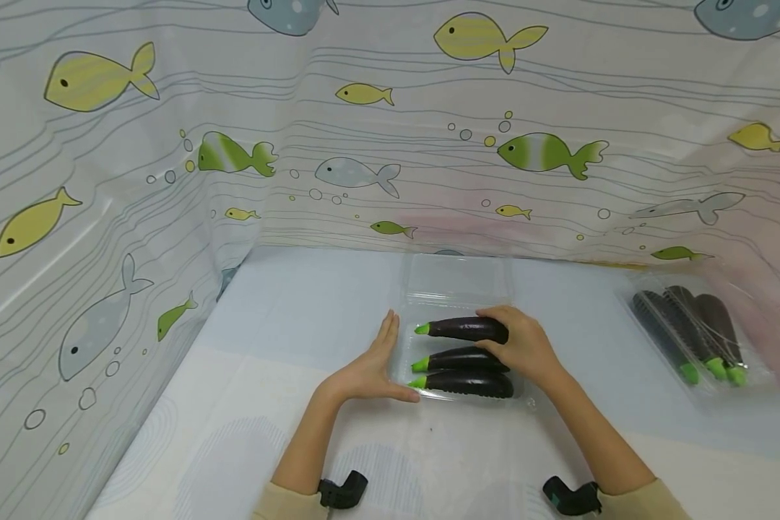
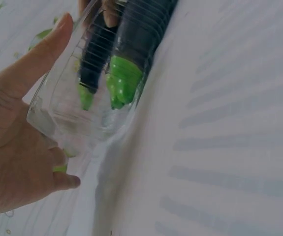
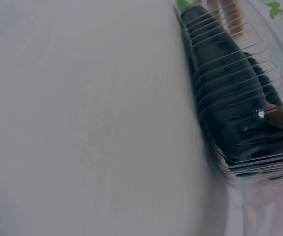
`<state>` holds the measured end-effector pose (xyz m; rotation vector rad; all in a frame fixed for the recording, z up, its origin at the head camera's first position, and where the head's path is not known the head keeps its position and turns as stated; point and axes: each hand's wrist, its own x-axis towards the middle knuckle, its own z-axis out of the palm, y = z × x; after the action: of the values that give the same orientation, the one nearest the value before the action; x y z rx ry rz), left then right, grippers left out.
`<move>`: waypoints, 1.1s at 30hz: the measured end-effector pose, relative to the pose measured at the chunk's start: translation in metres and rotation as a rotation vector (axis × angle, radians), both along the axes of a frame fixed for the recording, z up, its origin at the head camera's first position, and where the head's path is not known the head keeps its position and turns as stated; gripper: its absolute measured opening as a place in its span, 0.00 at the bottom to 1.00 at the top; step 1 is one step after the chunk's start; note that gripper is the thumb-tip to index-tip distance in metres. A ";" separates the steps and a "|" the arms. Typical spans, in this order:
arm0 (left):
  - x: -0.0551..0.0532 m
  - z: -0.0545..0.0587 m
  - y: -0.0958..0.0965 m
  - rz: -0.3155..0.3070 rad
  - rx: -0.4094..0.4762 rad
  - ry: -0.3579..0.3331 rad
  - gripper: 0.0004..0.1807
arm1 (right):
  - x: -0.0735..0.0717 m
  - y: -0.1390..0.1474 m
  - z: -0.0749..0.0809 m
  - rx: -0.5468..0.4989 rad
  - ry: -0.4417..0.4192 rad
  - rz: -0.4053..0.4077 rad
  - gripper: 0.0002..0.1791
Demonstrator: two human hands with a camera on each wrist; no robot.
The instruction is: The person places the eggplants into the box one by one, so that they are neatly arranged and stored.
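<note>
A clear plastic clamshell box (image 1: 399,368) stands with its lid (image 1: 458,278) laid back. Inside lie three dark eggplants with bright green caps, side by side, caps to the left: a rear eggplant (image 1: 464,329), a middle eggplant (image 1: 464,359) and a front eggplant (image 1: 471,383). My right hand (image 1: 529,343) grips the rear eggplant by its thick right end, thumb on the near side. My left hand (image 1: 367,372) rests along the box's left side with straight fingers, thumb spread toward the front corner. In the right wrist view, the ribbed box wall covers the front eggplant (image 3: 230,93).
At the right, a second clear box (image 1: 757,375) holds three more eggplants (image 1: 689,328). A fish-print sheet (image 1: 390,137) hangs behind and at the left of the pale tablecloth (image 1: 299,310). Black wrist mounts (image 1: 343,491) sit on both forearms.
</note>
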<state>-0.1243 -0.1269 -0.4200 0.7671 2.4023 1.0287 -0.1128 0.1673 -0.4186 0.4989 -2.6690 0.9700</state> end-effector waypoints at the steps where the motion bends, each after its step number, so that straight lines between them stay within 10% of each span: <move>1: 0.000 0.000 0.000 -0.004 0.005 0.004 0.76 | 0.000 0.000 -0.001 0.015 -0.022 0.000 0.28; 15: 0.005 0.006 0.005 -0.012 -0.015 0.003 0.75 | 0.002 0.004 -0.004 0.080 -0.108 0.005 0.23; 33: 0.007 0.005 0.009 -0.021 -0.005 0.011 0.75 | -0.006 0.029 -0.004 -0.231 0.076 -0.145 0.28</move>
<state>-0.1174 -0.1182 -0.4147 0.7969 2.3996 1.0127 -0.1184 0.1960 -0.4224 0.2816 -2.4463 1.1708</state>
